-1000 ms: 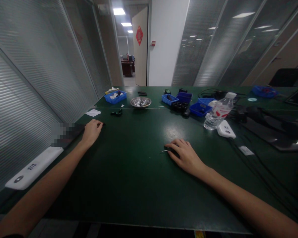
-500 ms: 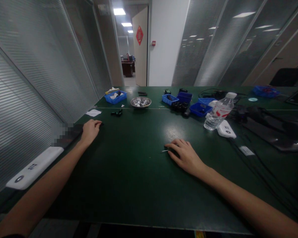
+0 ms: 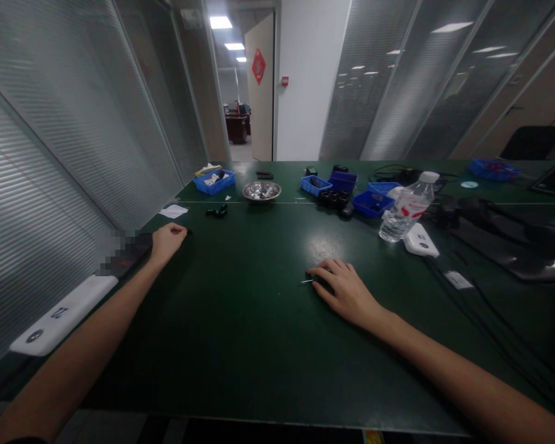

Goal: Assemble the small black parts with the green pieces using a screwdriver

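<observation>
Silvery thin rod (image 3: 306,282), bright against dark green tabletop (image 3: 240,333), pokes leftward from thumb of right hand (image 3: 343,287); other end hidden under curled fingers, so cannot tell whether they clasp it. Left hand (image 3: 167,241), well apart from right grip, pinches small dark piece (image 3: 189,232) at fingertips; piece too blurred for detail. Beyond left grip, dark part (image 3: 218,211); farther off, metal bowl (image 3: 261,200). Beyond right grip, rightward, clear bottle (image 3: 403,216) near white box (image 3: 419,246).
</observation>
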Available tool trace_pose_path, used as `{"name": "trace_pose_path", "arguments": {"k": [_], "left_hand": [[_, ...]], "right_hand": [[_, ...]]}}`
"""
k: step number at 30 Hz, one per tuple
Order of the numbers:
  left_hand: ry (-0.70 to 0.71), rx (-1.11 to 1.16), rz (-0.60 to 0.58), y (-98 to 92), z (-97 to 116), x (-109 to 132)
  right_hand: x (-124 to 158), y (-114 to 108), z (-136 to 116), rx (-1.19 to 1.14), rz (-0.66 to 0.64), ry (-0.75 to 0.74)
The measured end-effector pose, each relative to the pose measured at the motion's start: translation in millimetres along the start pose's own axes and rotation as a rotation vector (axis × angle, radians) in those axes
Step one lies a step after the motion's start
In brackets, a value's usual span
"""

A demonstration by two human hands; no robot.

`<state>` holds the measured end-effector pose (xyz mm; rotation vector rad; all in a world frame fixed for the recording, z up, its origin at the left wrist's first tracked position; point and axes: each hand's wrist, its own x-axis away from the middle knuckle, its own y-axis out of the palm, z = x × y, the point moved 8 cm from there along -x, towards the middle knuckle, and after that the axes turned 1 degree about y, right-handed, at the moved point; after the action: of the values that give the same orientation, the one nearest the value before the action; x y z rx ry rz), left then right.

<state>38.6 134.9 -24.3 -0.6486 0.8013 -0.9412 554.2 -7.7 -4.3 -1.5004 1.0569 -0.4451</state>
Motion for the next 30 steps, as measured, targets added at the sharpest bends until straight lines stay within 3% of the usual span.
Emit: {"name": "trace_pose_path", "arguments": {"k": [11,30], "left_hand": [[-0.143,0.141,-0.007,9.3,-20,-6],[-0.149,0.113,-0.034,4.7,-14,-2]], "right_hand": [[1,1,1,0.01,0.003,-0.009],[1,0,2,-0.027,0.013,0.021]]}}
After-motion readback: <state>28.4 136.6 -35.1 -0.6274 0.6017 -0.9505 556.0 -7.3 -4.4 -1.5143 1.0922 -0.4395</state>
